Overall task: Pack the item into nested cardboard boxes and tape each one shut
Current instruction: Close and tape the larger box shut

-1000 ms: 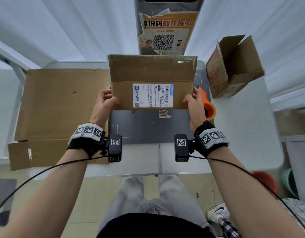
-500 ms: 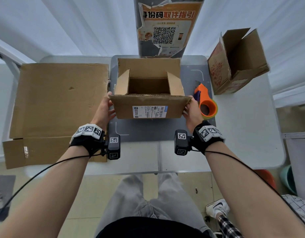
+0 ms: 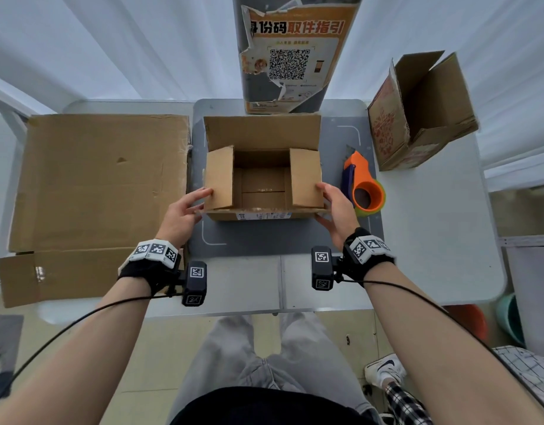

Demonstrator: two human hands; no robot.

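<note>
Since the earlier frames, box is sitting lower and squarer on the grey mat, mouth turned fully upward, where before it was being held tilted with its label facing the camera. Left hand is touching the box's near left corner, fingers loosely extended along the left side flap, thumb near the front edge. Right hand is mirroring it at the near right corner, fingers resting against the right side flap, thumb under the front rim. Neither grip is closing round anything; both are lying spread against cardboard. Box flaps are standing open: the far flap upright, the two side flaps leaning inward, the near flap folded outward and down, showing a strip of white label. Inside, only the bottom flaps are showing. Flat cardboard is lying on the tabletop to the left, just beside the mat. Tape gun, orange, is lying just right of the box, close to the right hand. Second box is resting tipped on its side at the far right, mouth facing up and away. Poster with a QR code is standing behind the box.
</note>
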